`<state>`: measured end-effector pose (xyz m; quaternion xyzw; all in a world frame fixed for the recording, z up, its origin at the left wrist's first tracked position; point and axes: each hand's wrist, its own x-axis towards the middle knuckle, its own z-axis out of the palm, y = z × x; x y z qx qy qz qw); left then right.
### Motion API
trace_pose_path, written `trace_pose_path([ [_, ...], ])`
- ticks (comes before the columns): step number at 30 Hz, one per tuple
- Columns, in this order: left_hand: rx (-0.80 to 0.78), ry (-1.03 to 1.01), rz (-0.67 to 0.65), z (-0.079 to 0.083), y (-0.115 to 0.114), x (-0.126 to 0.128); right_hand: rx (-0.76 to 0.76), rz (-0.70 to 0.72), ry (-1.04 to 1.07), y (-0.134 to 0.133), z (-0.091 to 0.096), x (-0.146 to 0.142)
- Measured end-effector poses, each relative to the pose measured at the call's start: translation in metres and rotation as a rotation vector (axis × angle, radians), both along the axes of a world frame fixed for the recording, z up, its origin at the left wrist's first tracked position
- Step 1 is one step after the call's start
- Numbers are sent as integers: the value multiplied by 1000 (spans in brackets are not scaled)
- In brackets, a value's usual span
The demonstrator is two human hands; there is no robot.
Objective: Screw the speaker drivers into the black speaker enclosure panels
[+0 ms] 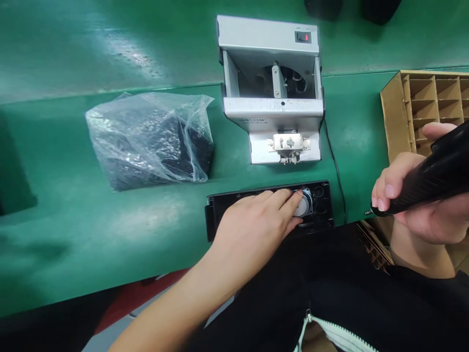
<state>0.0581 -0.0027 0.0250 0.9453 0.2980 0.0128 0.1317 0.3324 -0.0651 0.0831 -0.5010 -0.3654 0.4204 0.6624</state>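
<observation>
While the L hand [258, 217] lies over the speaker [303, 208], fingers on it & thumb by its near rim, the R hand [436, 222] is wrapped round a black driver [439, 171], tip pointing L, just off the bench's front edge in view. Hands well apart; can't tell if the L one grips the speaker or only presses it. Speaker sits in the R part of a black case [220, 208], which lies lengthwise along the front edge of the bench [91, 230].

Bench: green, smooth, w/ pale glare patches & a seam running L–R across the back. Dark shadow at far L. Behind the case, approx centre, a silver machine [271, 36] w/ a lit red switch [303, 37] on top; metal fitting [287, 143] on its front. Thin black cable [335, 166] runs from its R side down to the front edge.

L of the machine, well apart from the box, a clear plastic bag [146, 142] w/ dark contents, lying flat-ish. R end: cardboard box [395, 115] w/ divider grid, partly cut off. Another divided carton [373, 247] shows below bench level, near the R wrist. Two dark objs [381, 9] at top edge, cropped, can't tell what. Below, lower L: something red [146, 296] & a bit of grey floor [106, 337].
</observation>
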Motion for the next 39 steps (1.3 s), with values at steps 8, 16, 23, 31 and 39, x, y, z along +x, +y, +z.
trace_pose_path([
  [8,-32,7,-35,-7,7,-1,58,-61,-65,-17,-2,-6],
  [16,22,-18,-70,-11,6,0,102,-69,-135,-28,-2,-2],
  [23,11,-44,-70,-14,6,-1,106,-100,-100,-24,0,-5],
  [31,-63,-85,-57,-8,7,-4,107,-89,-147,0,6,-15],
  [39,-32,-254,-59,0,4,-15,57,-57,-192,32,41,-3],
])
